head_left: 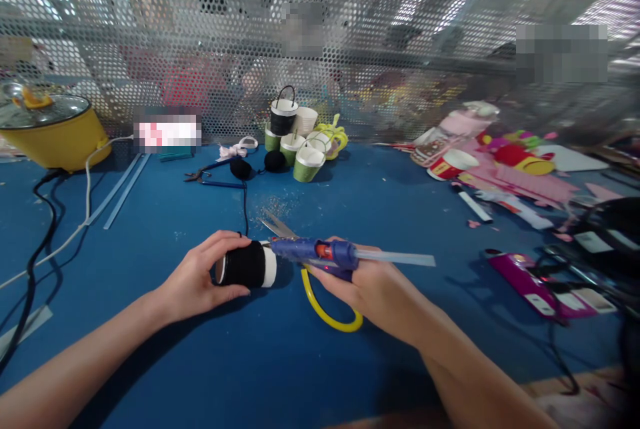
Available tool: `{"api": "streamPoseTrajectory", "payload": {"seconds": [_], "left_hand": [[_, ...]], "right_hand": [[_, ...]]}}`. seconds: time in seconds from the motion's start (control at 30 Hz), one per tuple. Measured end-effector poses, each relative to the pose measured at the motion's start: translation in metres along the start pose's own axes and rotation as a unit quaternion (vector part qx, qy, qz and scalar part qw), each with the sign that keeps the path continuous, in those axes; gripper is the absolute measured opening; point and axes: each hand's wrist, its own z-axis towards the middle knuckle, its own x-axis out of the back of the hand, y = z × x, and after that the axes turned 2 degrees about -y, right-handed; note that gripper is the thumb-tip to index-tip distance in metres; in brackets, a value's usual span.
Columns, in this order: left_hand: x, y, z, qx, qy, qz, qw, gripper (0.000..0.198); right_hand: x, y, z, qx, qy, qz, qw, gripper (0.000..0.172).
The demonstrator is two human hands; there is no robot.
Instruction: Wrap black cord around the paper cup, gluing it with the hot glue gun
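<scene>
My left hand is wrapped round a small paper cup covered in black, lying on its side on the blue table. My right hand grips a blue hot glue gun with a clear glue stick poking out its back. The gun's nozzle points left and touches the cup's white rim. Scissors with yellow handles lie under the gun, their blades showing just behind the cup.
Several green and black decorated cups stand at the back centre. A yellow pot with cords sits far left. Pink craft scraps and a red cup lie right. A perforated metal screen closes the back. Pliers lie left of the cups.
</scene>
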Motion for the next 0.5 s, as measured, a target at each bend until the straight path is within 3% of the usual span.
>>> {"api": "streamPoseTrajectory", "payload": {"seconds": [0.37,0.5], "left_hand": [[-0.001,-0.002,-0.002,-0.017,-0.009,0.009,1.000,0.052],[-0.001,-0.003,-0.003,-0.028,-0.017,0.016,0.999,0.051]], "right_hand": [[0.005,0.001,0.004,-0.050,-0.025,0.030,0.998,0.022],[0.001,0.002,0.007,0.002,-0.012,-0.049,0.999,0.022]]}}
